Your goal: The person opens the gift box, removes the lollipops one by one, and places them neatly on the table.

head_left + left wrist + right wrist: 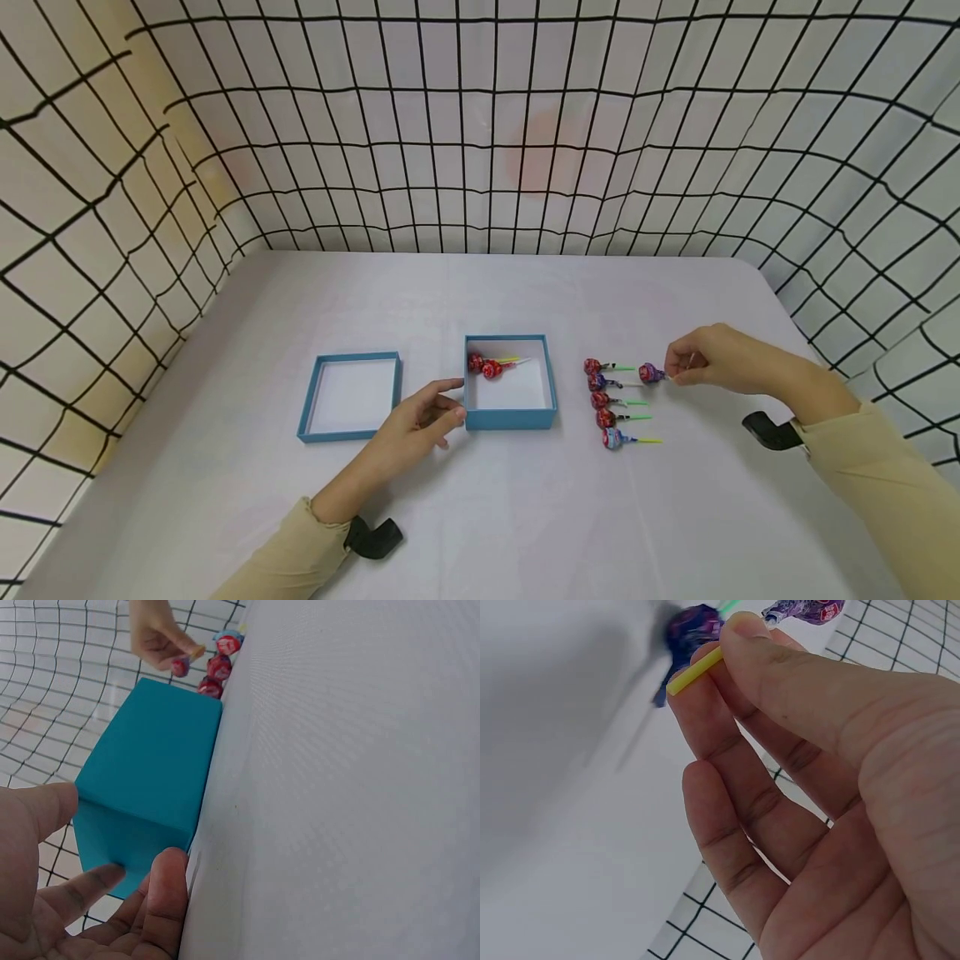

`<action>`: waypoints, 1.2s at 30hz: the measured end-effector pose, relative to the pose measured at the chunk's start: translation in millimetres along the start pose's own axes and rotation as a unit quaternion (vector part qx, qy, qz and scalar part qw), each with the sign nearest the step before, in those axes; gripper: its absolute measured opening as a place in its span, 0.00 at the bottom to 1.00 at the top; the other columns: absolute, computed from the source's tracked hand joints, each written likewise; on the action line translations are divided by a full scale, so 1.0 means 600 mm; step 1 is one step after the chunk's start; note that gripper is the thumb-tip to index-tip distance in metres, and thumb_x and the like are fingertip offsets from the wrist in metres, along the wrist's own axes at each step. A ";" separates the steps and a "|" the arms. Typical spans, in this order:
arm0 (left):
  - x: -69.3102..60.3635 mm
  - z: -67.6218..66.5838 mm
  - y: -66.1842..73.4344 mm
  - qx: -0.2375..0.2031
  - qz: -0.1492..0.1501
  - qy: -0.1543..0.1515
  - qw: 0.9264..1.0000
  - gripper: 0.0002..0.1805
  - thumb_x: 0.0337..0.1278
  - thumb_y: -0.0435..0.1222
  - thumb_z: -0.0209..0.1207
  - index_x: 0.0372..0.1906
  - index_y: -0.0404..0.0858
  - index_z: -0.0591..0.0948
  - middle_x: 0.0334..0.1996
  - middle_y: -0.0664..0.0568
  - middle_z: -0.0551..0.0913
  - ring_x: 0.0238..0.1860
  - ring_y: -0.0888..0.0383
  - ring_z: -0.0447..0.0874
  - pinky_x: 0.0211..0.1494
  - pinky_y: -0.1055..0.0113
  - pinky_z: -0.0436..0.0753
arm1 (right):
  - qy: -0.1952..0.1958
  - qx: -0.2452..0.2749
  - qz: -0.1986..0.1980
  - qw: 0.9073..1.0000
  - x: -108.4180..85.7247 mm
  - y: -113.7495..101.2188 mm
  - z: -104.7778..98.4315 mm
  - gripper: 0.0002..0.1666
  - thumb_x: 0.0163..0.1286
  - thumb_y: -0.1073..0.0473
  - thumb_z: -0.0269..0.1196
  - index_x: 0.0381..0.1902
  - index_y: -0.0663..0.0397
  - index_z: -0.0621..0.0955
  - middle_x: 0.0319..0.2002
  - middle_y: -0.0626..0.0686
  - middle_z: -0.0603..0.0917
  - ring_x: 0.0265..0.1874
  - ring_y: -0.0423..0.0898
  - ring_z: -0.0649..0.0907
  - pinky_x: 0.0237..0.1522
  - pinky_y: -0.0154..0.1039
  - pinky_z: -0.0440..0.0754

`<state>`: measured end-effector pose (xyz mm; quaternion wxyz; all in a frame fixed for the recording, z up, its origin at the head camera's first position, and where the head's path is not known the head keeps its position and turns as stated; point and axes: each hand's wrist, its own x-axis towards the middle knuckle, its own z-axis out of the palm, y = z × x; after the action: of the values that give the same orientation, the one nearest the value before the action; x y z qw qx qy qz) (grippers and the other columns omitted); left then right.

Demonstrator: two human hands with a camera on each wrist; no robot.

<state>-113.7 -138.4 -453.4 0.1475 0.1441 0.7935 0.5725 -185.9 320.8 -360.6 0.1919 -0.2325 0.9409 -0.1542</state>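
Note:
My right hand (720, 360) pinches a purple-wrapped lollipop (649, 373) by its stick, which shows yellow (695, 672) in the right wrist view. Just left of it, several wrapped lollipops (604, 400) lie in a column, sticks pointing right. A blue box (512, 419) with a white inside stands mid-table. Two red lollipops (492, 368) lie in its upper left part. Against the box's left side rest the fingers of my left hand (417, 421); they are loosely bent and do not grip it. The left wrist view shows fingertips (166, 874) at the box wall.
A shallow blue-rimmed lid (303, 421) lies inside up, left of the box and close to my left forearm. White cloth (525, 517) covers the table. A black grid net pattern (480, 146) runs along the white walls behind and at both sides.

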 end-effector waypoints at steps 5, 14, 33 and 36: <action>0.001 0.000 0.000 -0.003 0.004 -0.001 1.000 0.29 0.81 0.40 0.60 0.79 0.36 0.70 0.57 0.37 0.86 0.52 0.48 0.89 0.43 0.66 0.88 | -0.008 0.012 0.008 1.000 -0.008 0.014 0.009 0.07 0.72 0.62 0.72 0.34 0.45 0.85 0.30 0.40 0.83 0.31 0.37 0.77 0.35 0.32 0.78; 0.000 -0.002 -0.001 -0.005 0.001 -0.003 1.000 0.30 0.81 0.40 0.59 0.79 0.36 0.70 0.57 0.37 0.86 0.51 0.49 0.89 0.43 0.66 0.88 | -0.028 0.021 0.014 0.999 -0.004 0.041 0.025 0.08 0.71 0.62 0.73 0.32 0.45 0.85 0.31 0.40 0.83 0.33 0.37 0.77 0.35 0.32 0.77; -0.001 -0.002 0.000 -0.001 -0.007 -0.003 1.000 0.30 0.81 0.42 0.60 0.79 0.38 0.70 0.57 0.38 0.85 0.51 0.49 0.89 0.43 0.66 0.88 | -0.017 0.021 0.004 1.000 0.004 0.057 0.038 0.07 0.69 0.60 0.75 0.31 0.44 0.88 0.28 0.38 0.85 0.30 0.34 0.76 0.35 0.31 0.78; -0.001 -0.001 0.000 0.002 -0.011 0.000 1.000 0.30 0.81 0.42 0.60 0.79 0.39 0.71 0.56 0.40 0.86 0.52 0.50 0.89 0.44 0.66 0.88 | -0.011 0.023 0.001 1.000 0.004 0.057 0.040 0.07 0.68 0.61 0.76 0.31 0.44 0.88 0.29 0.38 0.86 0.30 0.34 0.76 0.35 0.31 0.78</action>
<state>-113.5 -139.1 -453.0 0.1536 0.1361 0.7960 0.5695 -190.7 343.7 -395.3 0.2077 -0.2284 0.9353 -0.1728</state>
